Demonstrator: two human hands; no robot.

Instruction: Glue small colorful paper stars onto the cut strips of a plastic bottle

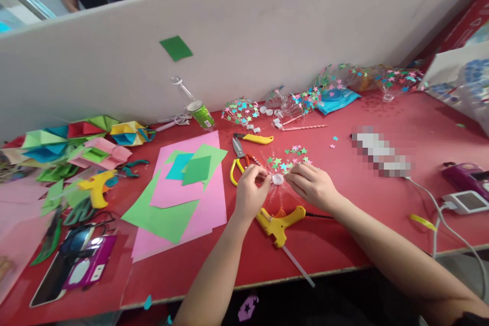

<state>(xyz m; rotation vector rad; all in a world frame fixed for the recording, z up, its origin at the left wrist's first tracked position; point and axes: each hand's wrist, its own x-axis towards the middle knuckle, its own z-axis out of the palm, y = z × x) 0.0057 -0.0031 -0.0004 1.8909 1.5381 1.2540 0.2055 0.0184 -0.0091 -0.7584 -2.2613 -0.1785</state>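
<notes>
One white cap [277,179], clear strands [278,197], over red table [385,193] | left hand [252,188]: fingers by rim, grip unclear | right hand [311,183]: fingertips together, contents unclear | glue gun [280,225] just below

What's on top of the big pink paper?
On the big pink paper lie light green papers, a smaller pink piece, a blue piece and a darker green piece. They overlap, so anything tucked completely underneath can't be seen.
</notes>
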